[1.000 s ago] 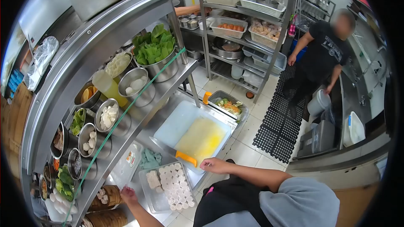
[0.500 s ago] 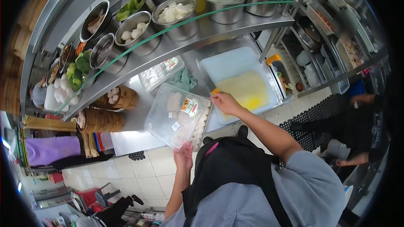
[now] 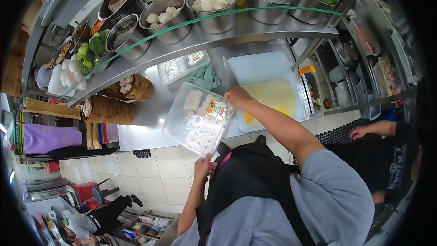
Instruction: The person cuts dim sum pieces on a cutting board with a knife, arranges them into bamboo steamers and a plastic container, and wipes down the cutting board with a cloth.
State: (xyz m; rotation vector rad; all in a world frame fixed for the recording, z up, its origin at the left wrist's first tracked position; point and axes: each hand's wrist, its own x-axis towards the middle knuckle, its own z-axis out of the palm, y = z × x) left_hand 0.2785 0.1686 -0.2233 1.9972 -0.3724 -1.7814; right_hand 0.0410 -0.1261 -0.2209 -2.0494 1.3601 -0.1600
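A clear plastic container (image 3: 180,125) with a label on its lid and pale food pieces inside lies at the counter's front edge, its near corner jutting past it. My left hand (image 3: 203,167) is closed on that near corner. At the container's right corner is my right hand (image 3: 239,98), wrapped round a knife (image 3: 231,74). The blade points away from me, and an orange handle end shows below the fist. Beside it, a pale cutting board (image 3: 261,66) carries yellow liquid.
A green cloth (image 3: 205,78) and another clear container (image 3: 180,69) lie behind. Bamboo steamers (image 3: 109,110) stand at left. Overhead, a shelf (image 3: 209,41) with a green-edged glass guard holds metal pots (image 3: 211,11). A co-worker's hand (image 3: 359,132) shows at right; another person (image 3: 86,223) is lower left.
The lid has shifted rightward and now covers the row of pieces that was exposed along the container's right side. My right hand has moved up slightly with the knife.
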